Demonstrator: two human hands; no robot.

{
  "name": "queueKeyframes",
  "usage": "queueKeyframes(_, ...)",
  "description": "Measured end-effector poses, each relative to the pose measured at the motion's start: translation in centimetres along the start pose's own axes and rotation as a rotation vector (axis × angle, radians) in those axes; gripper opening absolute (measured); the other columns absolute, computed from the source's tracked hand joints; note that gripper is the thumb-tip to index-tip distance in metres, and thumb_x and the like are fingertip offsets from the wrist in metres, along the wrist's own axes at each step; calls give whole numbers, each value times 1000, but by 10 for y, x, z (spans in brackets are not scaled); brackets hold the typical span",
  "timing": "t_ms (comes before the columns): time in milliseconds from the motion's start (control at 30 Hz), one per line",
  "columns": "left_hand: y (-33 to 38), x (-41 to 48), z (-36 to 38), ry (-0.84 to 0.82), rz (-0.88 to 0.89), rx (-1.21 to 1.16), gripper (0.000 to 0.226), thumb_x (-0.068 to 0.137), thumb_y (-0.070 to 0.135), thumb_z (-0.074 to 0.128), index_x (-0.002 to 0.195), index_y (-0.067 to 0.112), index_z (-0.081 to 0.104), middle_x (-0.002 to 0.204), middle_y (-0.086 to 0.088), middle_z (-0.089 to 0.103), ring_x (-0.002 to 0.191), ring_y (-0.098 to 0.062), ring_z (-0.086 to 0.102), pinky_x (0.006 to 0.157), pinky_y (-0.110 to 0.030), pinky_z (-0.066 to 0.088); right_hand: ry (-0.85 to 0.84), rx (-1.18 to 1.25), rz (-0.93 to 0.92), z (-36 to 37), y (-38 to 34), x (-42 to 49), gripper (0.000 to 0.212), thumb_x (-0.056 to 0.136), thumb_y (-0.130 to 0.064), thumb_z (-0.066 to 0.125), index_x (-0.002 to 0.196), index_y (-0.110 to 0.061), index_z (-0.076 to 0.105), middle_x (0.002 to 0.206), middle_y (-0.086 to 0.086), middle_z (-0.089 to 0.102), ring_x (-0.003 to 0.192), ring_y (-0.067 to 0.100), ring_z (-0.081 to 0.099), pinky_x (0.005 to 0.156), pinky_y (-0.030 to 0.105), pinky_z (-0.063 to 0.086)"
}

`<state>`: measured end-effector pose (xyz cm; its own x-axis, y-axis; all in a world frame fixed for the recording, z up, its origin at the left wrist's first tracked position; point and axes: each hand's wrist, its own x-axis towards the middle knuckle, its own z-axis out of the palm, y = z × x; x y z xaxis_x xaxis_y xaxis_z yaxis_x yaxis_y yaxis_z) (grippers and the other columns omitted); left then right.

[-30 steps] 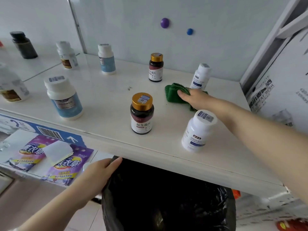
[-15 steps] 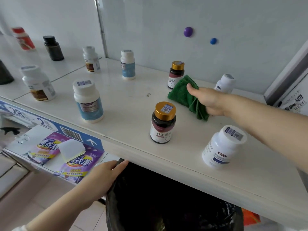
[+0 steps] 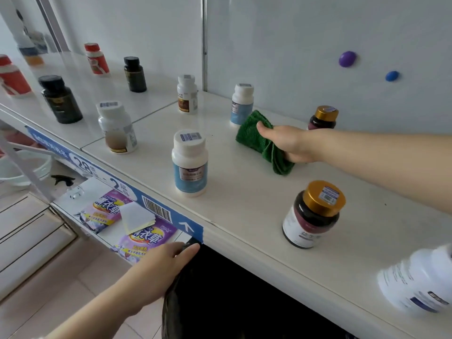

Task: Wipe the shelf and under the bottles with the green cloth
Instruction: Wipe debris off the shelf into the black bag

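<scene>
At the far left of the shelf [image 3: 244, 192] stand two black bottles [image 3: 61, 100], then a white bottle with a brown label [image 3: 116, 128]. Right of it, near the front edge, stands a white bottle with a blue label [image 3: 189, 162]. Below the shelf edge the left hand [image 3: 163, 267] reaches to the rim of a black bag [image 3: 232, 289] and appears to pinch it between thumb and fingers.

Further right, towards the back wall, a second blue-labelled bottle [image 3: 242, 104] stands just beside the green cloth [image 3: 259, 140]. The cloth lies bunched on the shelf, and the right hand [image 3: 288, 143] grips it, thumb on top and fingers curled underneath. Behind the wrist stands a gold-capped bottle [image 3: 322, 117]. Another gold-capped dark bottle [image 3: 313, 214] stands near the front edge, well apart from the cloth. At the lower right a white bottle [image 3: 420, 282] shows only as a blur.
</scene>
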<state>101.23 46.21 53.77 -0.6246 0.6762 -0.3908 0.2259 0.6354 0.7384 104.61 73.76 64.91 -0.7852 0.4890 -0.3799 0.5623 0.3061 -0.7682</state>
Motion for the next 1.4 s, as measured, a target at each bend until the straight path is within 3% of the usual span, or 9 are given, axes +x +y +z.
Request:
queueKeyframes(433, -1, 6, -10, 20, 48, 34, 38, 91, 49, 39, 67, 23, 51, 65, 10, 49, 63, -4, 46, 59, -22, 34, -95, -225, -66, 39, -47, 45, 75, 92, -57, 32, 148, -15, 4, 157, 1, 6, 144, 20, 9, 118, 41, 8)
queueKeyframes(667, 2, 3, -10, 12, 42, 30, 38, 93, 46, 38, 63, 24, 47, 65, 11, 48, 62, -4, 46, 53, -15, 32, -143, -226, -54, 11, -16, 21, 67, 88, -59, 38, 141, -18, 33, 150, -1, 33, 137, 17, 30, 117, 38, 16)
queueKeyframes(833, 3, 0, -7, -1, 13, -17, 34, 92, 48, 39, 73, 25, 56, 72, 10, 55, 68, -4, 51, 57, -18, 35, -160, -274, 53, -29, 19, -10, 66, 88, -55, 37, 140, -15, 34, 147, 0, 35, 136, 18, 30, 116, 35, 16)
queueKeyframes(933, 2, -2, -1, 7, 9, -22, 34, 92, 47, 41, 73, 23, 57, 74, 11, 57, 70, -4, 52, 60, -18, 37, -117, -217, 73, -48, 43, -30, 68, 81, -57, 43, 133, -13, 44, 141, 2, 45, 130, 16, 41, 111, 35, 30)
queueKeyframes(1033, 5, -5, 4, 22, 18, -38, 31, 92, 45, 42, 75, 25, 58, 77, 12, 58, 72, -3, 53, 61, -17, 38, -71, -126, 30, -57, 60, -54, 73, 76, -60, 54, 130, -12, 48, 125, 0, 58, 106, 2, 61, 88, 21, 48)
queueKeyframes(1100, 7, -8, 8, 4, 24, -47, 25, 93, 42, 41, 82, 28, 58, 81, 14, 57, 75, -1, 52, 61, -13, 37, -33, -64, 39, -63, 72, -65, 89, 64, -66, 63, 135, -16, 44, 133, -1, 55, 119, 9, 53, 107, 31, 37)
queueKeyframes(1200, 8, -9, 16, 4, 52, -36, 23, 93, 40, 42, 81, 31, 59, 87, 14, 59, 82, 1, 51, 69, -18, 40, 8, -25, 60, -68, 91, -83, 60, 81, -53, 55, 127, -16, 53, 137, 3, 52, 130, 20, 42, 116, 41, 22)
queueKeyframes(1300, 12, -12, 24, 6, 72, 18, 25, 95, 35, 40, 90, 25, 63, 90, 5, 60, 85, -11, 53, 79, -29, 38, 60, -8, 103, -73, 105, -103, 37, 87, -47, 50, 97, -17, 68, 121, 8, 63, 115, 21, 55, 110, 38, 30)
queueKeyframes(1400, 16, -13, 31, -35, 129, 118, 29, 97, 25, 33, 111, 21, 58, 104, 2, 56, 97, -14, 50, 84, -30, 41, 79, 90, 110, -81, 121, -125, 40, 89, -38, 47, 104, -6, 67, 114, 13, 67, 107, 22, 64, 106, 37, 39)
